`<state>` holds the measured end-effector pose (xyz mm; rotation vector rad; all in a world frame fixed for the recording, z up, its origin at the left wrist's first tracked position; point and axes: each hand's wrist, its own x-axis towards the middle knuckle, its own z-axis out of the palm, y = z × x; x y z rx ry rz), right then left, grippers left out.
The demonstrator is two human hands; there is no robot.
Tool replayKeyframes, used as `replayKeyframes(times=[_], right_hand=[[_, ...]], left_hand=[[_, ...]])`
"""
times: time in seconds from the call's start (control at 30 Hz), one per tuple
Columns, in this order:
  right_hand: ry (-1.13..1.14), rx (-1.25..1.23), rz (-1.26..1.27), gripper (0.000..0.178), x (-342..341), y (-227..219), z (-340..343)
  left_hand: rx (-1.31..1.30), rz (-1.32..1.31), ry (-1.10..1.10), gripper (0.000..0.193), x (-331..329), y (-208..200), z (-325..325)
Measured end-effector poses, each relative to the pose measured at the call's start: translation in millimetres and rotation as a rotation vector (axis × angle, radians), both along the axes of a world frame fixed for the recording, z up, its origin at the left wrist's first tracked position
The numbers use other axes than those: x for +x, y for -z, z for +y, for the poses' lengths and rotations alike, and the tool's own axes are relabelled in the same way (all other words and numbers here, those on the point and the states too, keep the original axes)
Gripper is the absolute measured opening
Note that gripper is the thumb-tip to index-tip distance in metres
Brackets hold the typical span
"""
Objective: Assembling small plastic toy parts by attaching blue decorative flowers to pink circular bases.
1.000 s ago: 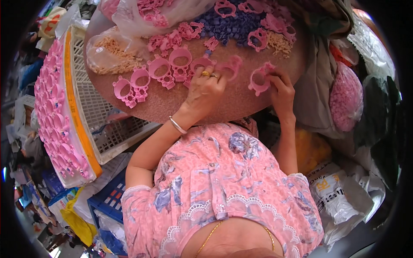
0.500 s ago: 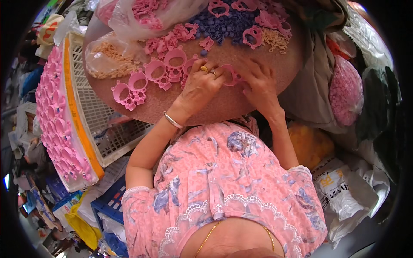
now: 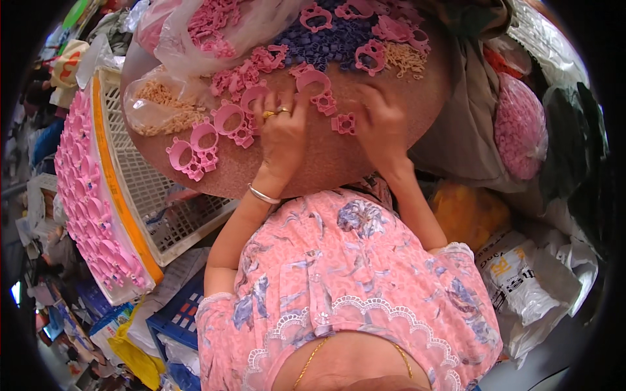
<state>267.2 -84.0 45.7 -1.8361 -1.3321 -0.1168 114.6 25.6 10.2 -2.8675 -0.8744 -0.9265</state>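
Pink plastic ring pieces with small rounded ears lie in a slanting row on the brown round table (image 3: 228, 176). My left hand (image 3: 285, 133) is over the right part of the row, fingers apart and pointing down. Its fingertips are beside a pink ring piece (image 3: 253, 98) that they partly cover. Just past its index finger lies another ring piece (image 3: 314, 79). To the right, my right hand (image 3: 383, 124) is somewhat blurred, with a gap between thumb and fingers. By its thumb is a small pink openwork piece (image 3: 343, 124); whether they touch is unclear.
Along the far side lie a heap of dark blue parts (image 3: 319, 44), pink parts (image 3: 244, 73), and beige parts (image 3: 405, 58). A clear bag of beige parts (image 3: 163, 104) sits at the left. Beyond the table edge stands a white plastic crate (image 3: 140, 150) beside a tray of pink pieces (image 3: 98, 208).
My hands have moved apart, the left one shifting left. The ring piece between them is no longer there; a small pink piece now shows by the right hand. The whole view has shifted slightly.
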Motion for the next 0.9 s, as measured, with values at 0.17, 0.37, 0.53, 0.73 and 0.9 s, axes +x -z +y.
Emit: replayKeyframes(times=[0.17, 0.37, 0.53, 0.73, 0.9], right_hand=[[0.195, -0.400, 0.023, 0.042, 18, -1, -41], [-0.120, -0.298, 0.366, 0.049, 49, 14, -25], [-0.007, -0.221, 0.228, 0.046, 50, -2, 10], [0.180, -0.127, -0.140, 0.021, 79, 21, 21], [0.297, -0.037, -0.131, 0.012, 55, -13, -3]], left_hand=[[-0.064, 0.011, 0.212, 0.041, 19, -9, -6], [-0.098, 0.117, 0.285, 0.036, 7, -29, 4], [-0.035, 0.159, 0.209, 0.038, 0, -26, 1], [0.035, 0.160, 0.355, 0.048, 25, -6, -16], [-0.079, 0.144, 0.244, 0.056, 27, 16, -19]])
